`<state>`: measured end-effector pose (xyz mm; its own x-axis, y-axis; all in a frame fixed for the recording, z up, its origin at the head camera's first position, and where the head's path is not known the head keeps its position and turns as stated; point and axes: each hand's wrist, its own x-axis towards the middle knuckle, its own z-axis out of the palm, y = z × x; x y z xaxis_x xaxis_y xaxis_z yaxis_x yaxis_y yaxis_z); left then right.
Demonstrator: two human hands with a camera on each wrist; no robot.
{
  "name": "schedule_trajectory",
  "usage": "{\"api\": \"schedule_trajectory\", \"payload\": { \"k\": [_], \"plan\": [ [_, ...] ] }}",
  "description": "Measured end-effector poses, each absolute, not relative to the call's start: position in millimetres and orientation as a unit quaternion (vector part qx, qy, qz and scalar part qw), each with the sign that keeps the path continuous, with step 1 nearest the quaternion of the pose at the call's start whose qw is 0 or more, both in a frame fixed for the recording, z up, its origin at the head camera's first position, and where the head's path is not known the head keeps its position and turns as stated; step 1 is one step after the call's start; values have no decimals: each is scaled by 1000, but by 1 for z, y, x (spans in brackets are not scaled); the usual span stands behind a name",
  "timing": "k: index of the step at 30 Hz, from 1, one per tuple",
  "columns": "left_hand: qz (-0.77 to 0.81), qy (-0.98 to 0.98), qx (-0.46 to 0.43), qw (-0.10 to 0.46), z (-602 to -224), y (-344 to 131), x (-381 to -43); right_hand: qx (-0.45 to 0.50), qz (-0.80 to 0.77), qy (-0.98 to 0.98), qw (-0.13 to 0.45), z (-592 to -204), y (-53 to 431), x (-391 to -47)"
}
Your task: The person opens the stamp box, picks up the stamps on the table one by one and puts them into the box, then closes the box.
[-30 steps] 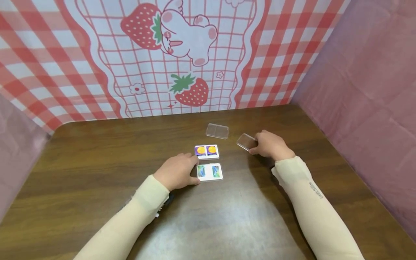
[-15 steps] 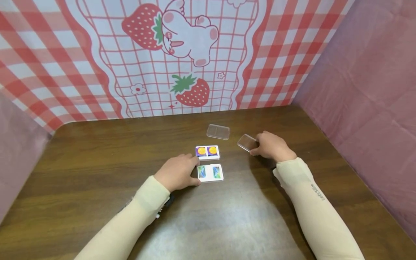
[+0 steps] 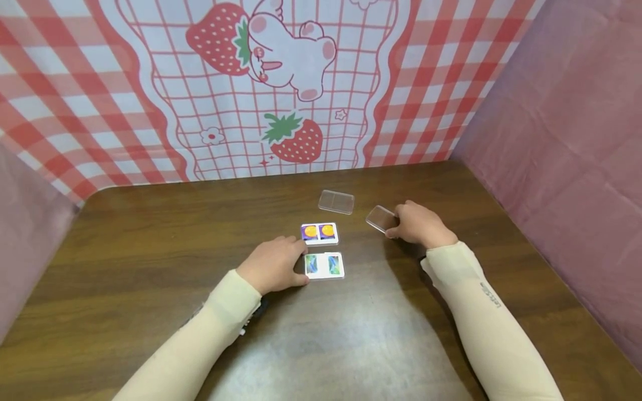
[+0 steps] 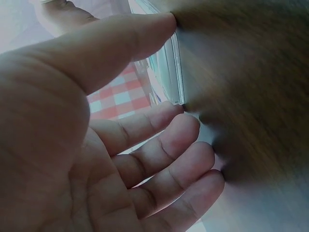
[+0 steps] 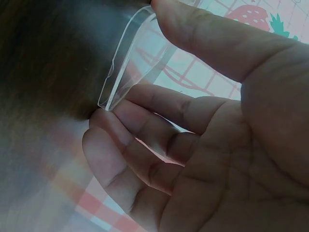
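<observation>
In the head view, my left hand (image 3: 273,264) holds the left end of a flat clear plastic case with two blue-green pictures (image 3: 324,265), thumb and forefinger at its corners. Its layered edge (image 4: 179,67) stands between them in the left wrist view, the other fingertips down on the table. To the right, my right hand (image 3: 421,224) pinches a clear picture-free plastic piece (image 3: 380,218) by its right end. That piece looks like a shallow rimmed cover (image 5: 128,63) in the right wrist view; my fingers hide its right end.
Just behind the blue-green case lies a similar case with two orange-and-purple pictures (image 3: 321,234). Farther back is another clear plastic piece (image 3: 336,201). A red-and-white checked cloth (image 3: 426,111) hangs at the table's (image 3: 150,239) back edge, a pink one (image 3: 567,139) at the right.
</observation>
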<state>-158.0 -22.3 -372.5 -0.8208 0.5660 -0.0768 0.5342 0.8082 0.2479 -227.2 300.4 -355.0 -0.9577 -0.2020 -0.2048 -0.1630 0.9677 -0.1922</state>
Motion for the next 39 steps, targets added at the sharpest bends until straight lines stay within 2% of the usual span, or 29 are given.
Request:
{"api": "schedule_trajectory", "payload": {
  "k": [19,26,39],
  "plan": [
    [114,947,291,71,-377,-23,-157,-88,-85,984,127,-357,300,-225],
    [115,948,289,69,-375,-23,-157,-94,-87,986,109,-355,301,-226],
    [103,951,280,82,-373,-21,-156,-79,-143,978,129,-360,307,-233]
  ]
}}
